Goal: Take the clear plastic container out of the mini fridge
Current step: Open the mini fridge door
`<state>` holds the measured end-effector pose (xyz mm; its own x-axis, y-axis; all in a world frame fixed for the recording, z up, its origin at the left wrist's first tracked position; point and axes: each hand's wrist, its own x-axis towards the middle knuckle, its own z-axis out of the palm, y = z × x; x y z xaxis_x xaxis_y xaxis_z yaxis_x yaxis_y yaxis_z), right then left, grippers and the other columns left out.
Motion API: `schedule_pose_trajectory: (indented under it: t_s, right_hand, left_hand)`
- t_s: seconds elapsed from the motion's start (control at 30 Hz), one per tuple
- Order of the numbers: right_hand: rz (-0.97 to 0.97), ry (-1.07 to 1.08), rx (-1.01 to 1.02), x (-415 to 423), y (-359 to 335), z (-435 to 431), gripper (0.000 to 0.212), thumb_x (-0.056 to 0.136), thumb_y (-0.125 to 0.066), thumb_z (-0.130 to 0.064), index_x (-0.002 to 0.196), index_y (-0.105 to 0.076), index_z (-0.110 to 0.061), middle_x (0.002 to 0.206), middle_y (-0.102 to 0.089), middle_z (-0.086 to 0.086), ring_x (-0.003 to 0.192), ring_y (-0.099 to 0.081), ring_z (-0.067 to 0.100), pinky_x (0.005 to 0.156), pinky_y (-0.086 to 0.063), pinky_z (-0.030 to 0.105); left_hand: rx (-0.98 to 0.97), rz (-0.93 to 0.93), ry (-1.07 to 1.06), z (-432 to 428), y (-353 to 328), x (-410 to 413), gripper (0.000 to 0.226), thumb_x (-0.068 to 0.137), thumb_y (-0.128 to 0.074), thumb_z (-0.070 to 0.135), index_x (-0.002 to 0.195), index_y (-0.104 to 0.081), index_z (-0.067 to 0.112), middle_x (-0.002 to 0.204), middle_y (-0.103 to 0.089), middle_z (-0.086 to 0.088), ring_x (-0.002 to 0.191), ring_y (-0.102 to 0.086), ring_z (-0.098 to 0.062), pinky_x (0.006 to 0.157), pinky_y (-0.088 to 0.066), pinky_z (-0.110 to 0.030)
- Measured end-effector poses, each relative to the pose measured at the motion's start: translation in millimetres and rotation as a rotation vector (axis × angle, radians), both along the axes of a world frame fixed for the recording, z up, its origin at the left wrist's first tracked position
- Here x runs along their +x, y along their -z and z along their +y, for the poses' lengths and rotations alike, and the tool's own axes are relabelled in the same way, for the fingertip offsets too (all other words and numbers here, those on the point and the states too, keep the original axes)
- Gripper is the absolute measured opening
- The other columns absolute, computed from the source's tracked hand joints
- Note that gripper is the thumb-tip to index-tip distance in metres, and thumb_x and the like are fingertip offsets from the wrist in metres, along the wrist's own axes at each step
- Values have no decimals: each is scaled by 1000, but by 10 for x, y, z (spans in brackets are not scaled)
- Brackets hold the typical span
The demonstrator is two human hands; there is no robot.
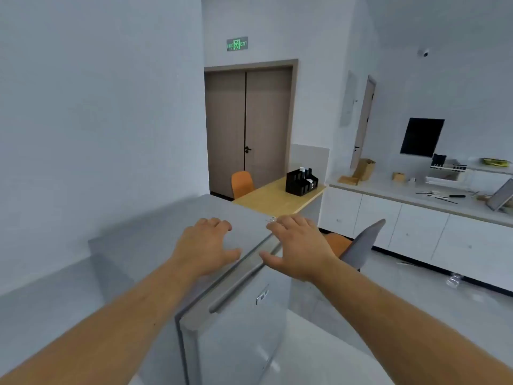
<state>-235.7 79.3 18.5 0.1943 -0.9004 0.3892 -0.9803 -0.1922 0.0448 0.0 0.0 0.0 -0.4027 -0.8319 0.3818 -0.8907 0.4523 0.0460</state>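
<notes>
Fridge [238, 323] door shut, grey, container not visible | left hand [206, 245] spread flat on fridge top, empty | right hand [298, 247] fingers apart over door's top edge, gripping nothing | wooden worktop [274, 201] behind.

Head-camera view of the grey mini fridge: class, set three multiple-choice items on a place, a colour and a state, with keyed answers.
1. Where is the left hand?
A on the grey mini fridge top
B on the floor
C on the yellow wooden table

2. The chair by the double door is
A blue
B orange
C black

3. The fridge door is
A removed
B wide open
C shut

Answers: 1 A, palm rests flat on top; 2 B, orange seat back shows; 3 C, door sits flush, right hand open at its top edge.
</notes>
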Motion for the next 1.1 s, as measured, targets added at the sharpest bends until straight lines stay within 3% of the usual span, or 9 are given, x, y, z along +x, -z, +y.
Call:
schedule_pose_trajectory:
  t_s: [0.17,0.43,0.67,0.83,1.0,1.1]
  right_hand:
    - [6,-59,47,194,285,-102,75,88,-37,-78,142,-51,-28,140,-55,1,133,-42,24,111,-33,48]
    - [-65,-109,122,376,632,-212,64,90,-37,-73,128,-57,-26,124,-57,-3,114,-49,20,99,-41,39]
    - [-233,-136,51,395,881,-200,55,95,-45,-63,129,-60,-23,122,-53,-5,111,-44,16,98,-41,32]
    - [-213,-145,41,409,861,-210,54,95,-42,-63,127,-60,-23,119,-53,-5,108,-45,15,96,-41,32]
    - [-201,-300,-122,543,874,-137,15,96,-60,-33,94,-62,-18,94,-54,-5,86,-46,15,81,-45,38]
    - [-208,-409,-213,667,909,-76,19,94,-65,-20,79,-57,-12,80,-52,1,74,-44,19,72,-42,34]
  left_hand:
    - [45,36,-15,-99,265,142,77,75,-44,80,133,-59,32,134,-63,6,121,-54,-21,95,-49,-42]
    - [142,117,-3,-176,485,200,62,84,-47,74,124,-64,30,127,-64,6,115,-54,-18,96,-50,-41]
    - [143,151,-18,-224,528,189,59,81,-48,72,120,-65,31,122,-65,6,111,-55,-17,90,-49,-38]
    - [143,144,-21,-231,541,203,61,80,-44,76,118,-64,33,121,-66,7,109,-55,-15,89,-50,-38]
    - [140,147,-7,-240,554,208,60,82,-44,78,118,-64,34,121,-66,8,108,-55,-14,90,-50,-38]
    - [135,153,0,-234,543,202,59,81,-45,75,117,-64,33,120,-67,8,108,-55,-15,90,-50,-38]
